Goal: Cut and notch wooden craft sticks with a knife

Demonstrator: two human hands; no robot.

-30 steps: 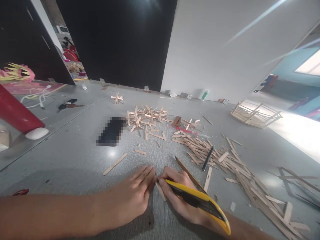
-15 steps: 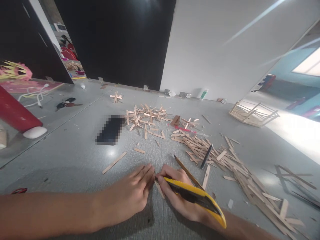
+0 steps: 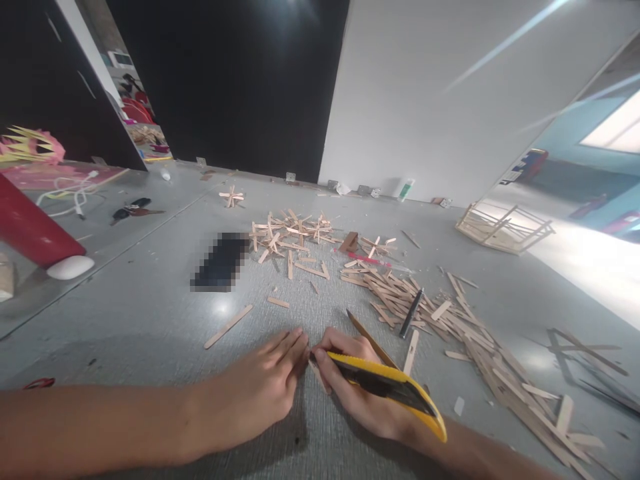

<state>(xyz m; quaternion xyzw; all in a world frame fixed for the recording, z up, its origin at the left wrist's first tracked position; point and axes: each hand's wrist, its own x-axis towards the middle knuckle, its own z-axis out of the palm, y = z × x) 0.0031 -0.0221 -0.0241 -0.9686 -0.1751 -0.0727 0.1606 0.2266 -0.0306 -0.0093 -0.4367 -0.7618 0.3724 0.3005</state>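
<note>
In the head view, my right hand [image 3: 357, 380] is closed round a yellow and black utility knife [image 3: 400, 387], whose handle slants back over the wrist. Its front end points at a small craft stick [image 3: 320, 377] on the table between my hands; the blade itself cannot be made out. My left hand [image 3: 275, 377] lies palm down with its fingers together, fingertips pressed on the far end of that stick, which they partly hide. A long pointed brown strip [image 3: 369, 337] lies just beyond my right hand.
A large heap of craft sticks [image 3: 480, 333] spreads to the right, with a pen [image 3: 412, 313] on it. Small star-shaped stick pieces [image 3: 295, 230] lie farther back. At left are a blurred dark rectangle [image 3: 221, 263] and a red cylinder [image 3: 40, 223]. A stick frame [image 3: 505, 229] stands at back right.
The rear end of the knife handle has shifted slightly up and to the left. My left hand stays in place on the stick, and the view has moved a little.
</note>
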